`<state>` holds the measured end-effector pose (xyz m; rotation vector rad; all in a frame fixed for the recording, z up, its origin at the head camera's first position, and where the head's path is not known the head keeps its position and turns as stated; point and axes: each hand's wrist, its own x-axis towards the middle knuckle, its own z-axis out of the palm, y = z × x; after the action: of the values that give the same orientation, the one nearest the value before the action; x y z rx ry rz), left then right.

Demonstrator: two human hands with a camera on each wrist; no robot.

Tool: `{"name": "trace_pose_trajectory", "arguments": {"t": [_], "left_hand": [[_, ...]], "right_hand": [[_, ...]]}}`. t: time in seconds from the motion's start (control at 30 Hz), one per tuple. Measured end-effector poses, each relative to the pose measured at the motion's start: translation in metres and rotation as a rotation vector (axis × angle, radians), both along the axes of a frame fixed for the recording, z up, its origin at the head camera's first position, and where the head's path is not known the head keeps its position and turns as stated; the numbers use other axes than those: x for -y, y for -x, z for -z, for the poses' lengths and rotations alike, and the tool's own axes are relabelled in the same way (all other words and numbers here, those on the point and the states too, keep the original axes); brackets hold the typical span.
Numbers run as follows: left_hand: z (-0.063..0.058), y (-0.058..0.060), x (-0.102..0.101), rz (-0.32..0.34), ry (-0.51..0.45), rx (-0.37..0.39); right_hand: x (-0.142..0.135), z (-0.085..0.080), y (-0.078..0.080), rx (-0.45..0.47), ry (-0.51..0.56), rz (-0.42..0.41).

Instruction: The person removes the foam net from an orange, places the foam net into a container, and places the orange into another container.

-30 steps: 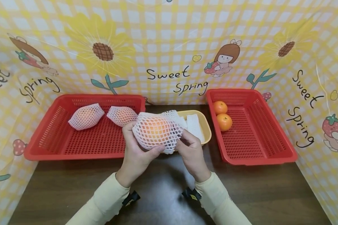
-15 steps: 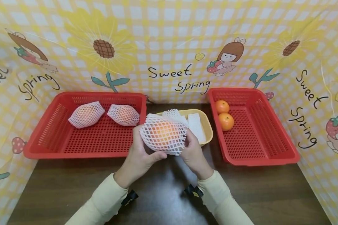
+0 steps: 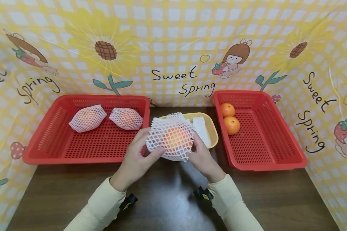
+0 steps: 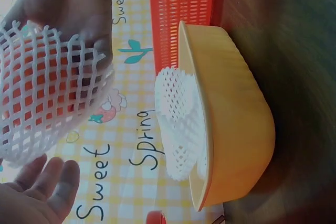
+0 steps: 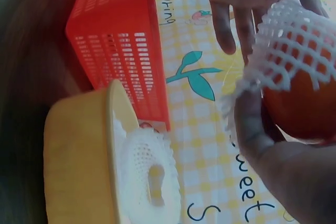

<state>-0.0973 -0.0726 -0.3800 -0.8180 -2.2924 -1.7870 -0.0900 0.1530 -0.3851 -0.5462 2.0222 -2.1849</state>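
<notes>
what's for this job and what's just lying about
Job, apparently:
round orange fruit held in white foam net
loose white nets, yellow plastic tub
bare orange fruits, right red plastic basket
netted fruits, left red basket

Just around, likely:
yellow-checked cloth backdrop
black wrist cameras

Worktop (image 3: 167,205) is faced in smooth, dark brown wood-grain w/ a glossy sheen b/w the sleeves (image 3: 102,197), which are made of matt cream cloth. At its back corners, L basket (image 3: 75,160) & R basket (image 3: 269,165) are moulded in perforated red plastic, semi-gloss at the rims. Nr its back edge, tub (image 4: 236,114) is made of smooth, satin yellow plastic. White foam netting (image 3: 156,134), matt & ribbed, is stretched over the held orange (image 5: 304,108); similar mat'l is seen in spare nets (image 3: 200,126). Bare oranges (image 3: 231,125) by R basket's L edge are skinned in smooth, shiny peel. Backdrop (image 3: 173,32) is printed, creased; cloth or plastic can't be told.
</notes>
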Motion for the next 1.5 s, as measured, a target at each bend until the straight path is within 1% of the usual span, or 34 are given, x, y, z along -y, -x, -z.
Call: {"name": "trace_pose_trajectory", "arguments": {"t": [0.13, 0.27, 0.4, 0.53, 0.63, 0.73, 0.87, 0.97, 1.07, 1.13, 1.2, 1.27, 1.3, 1.37, 1.43, 1.5], "left_hand": [[0.001, 0.001, 0.003, 0.003, 0.01, -0.013], [0.002, 0.001, 0.005, 0.017, -0.008, -0.006], [0.001, 0.001, 0.007, 0.028, -0.034, 0.02], [0.0, 0.0, 0.008, 0.025, -0.053, 0.039], [-0.001, -0.001, 0.009, 0.017, -0.058, 0.025], [-0.002, -0.001, 0.012, 0.02, -0.089, 0.016], [-0.003, -0.001, 0.015, 0.016, -0.106, 0.016], [-0.004, 0.0, 0.016, 0.005, -0.11, 0.051], [-0.005, 0.0, 0.014, 0.012, -0.171, 0.11], [-0.004, 0.0, 0.013, 0.021, -0.228, 0.143], [-0.006, 0.001, 0.014, 0.019, -0.268, 0.159], [-0.008, 0.001, 0.016, -0.001, -0.291, 0.172], [-0.009, 0.001, 0.018, -0.013, -0.299, 0.178], [-0.01, 0.001, 0.021, -0.034, -0.294, 0.188], [-0.01, 0.0, 0.024, -0.059, -0.26, 0.18], [-0.009, -0.001, 0.026, -0.065, -0.219, 0.167]], "right_hand": [[-0.003, 0.001, 0.002, -0.057, -0.015, -0.043], [-0.004, 0.0, 0.003, -0.058, -0.028, -0.063], [-0.003, 0.0, 0.002, -0.05, -0.064, -0.055], [-0.002, 0.002, 0.001, -0.058, -0.043, -0.056], [-0.001, 0.003, 0.0, -0.089, -0.047, -0.048], [-0.002, 0.003, 0.001, -0.116, -0.059, -0.026], [-0.005, 0.002, 0.002, -0.125, -0.055, -0.006], [-0.007, 0.002, 0.002, -0.149, -0.067, -0.008], [-0.008, 0.002, 0.002, -0.151, -0.054, -0.006], [-0.009, 0.001, 0.002, -0.126, -0.033, 0.017], [-0.011, -0.001, 0.0, -0.099, -0.015, 0.055], [-0.013, -0.005, -0.001, -0.076, 0.0, 0.102], [-0.015, -0.006, 0.0, -0.08, 0.009, 0.125], [-0.019, -0.009, 0.0, -0.098, 0.02, 0.174], [-0.026, -0.013, 0.001, -0.124, 0.018, 0.224], [-0.036, -0.021, 0.002, -0.151, -0.003, 0.27]]}}
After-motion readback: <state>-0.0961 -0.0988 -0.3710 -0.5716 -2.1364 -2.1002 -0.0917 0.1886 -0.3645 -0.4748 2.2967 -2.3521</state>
